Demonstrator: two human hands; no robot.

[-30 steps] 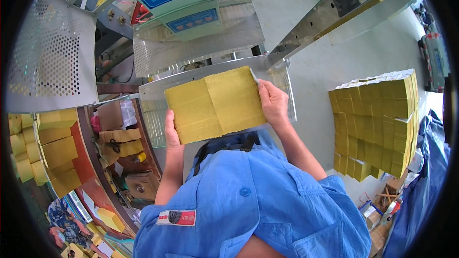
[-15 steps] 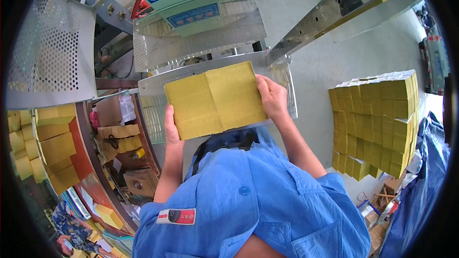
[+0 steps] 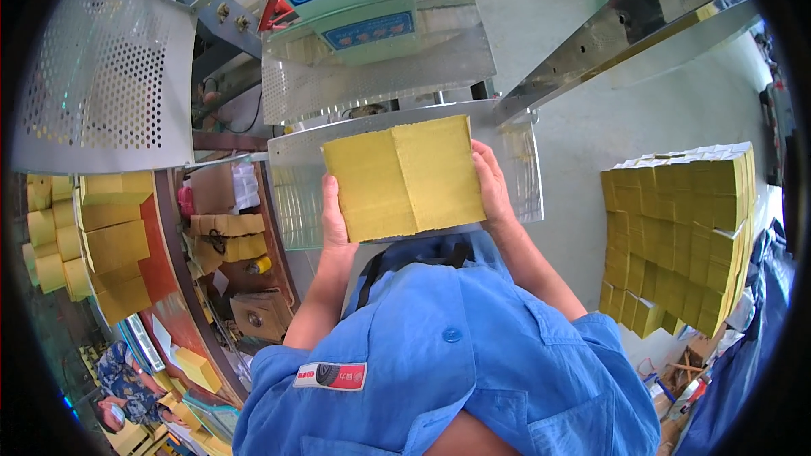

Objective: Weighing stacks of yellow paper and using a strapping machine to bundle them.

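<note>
Between my hands is a rectangular stack of coarse yellow paper (image 3: 401, 177), with a crease running down its middle. My left hand (image 3: 335, 213) grips its left edge, the thumb lying along the side. At the right edge my right hand (image 3: 493, 186) holds it, fingers partly hidden beneath or behind the paper. The stack is held slightly tilted in front of my body, over a metal tray (image 3: 296, 149) with a clear plastic-like edge. How thick the stack is cannot be seen from above.
Beyond the tray stands a machine with a clear guard (image 3: 372, 55) and a slanting metal bar (image 3: 608, 29). A tall pile of yellow paper bundles (image 3: 676, 236) is at right. On the left, a reddish table (image 3: 173, 274) bears more bundles; a person (image 3: 127, 388) sits beyond it.
The whole scene has shifted a little to the right in view. The paper stack has become slightly more level and sits a bit nearer the tray; both hands keep their grip.
</note>
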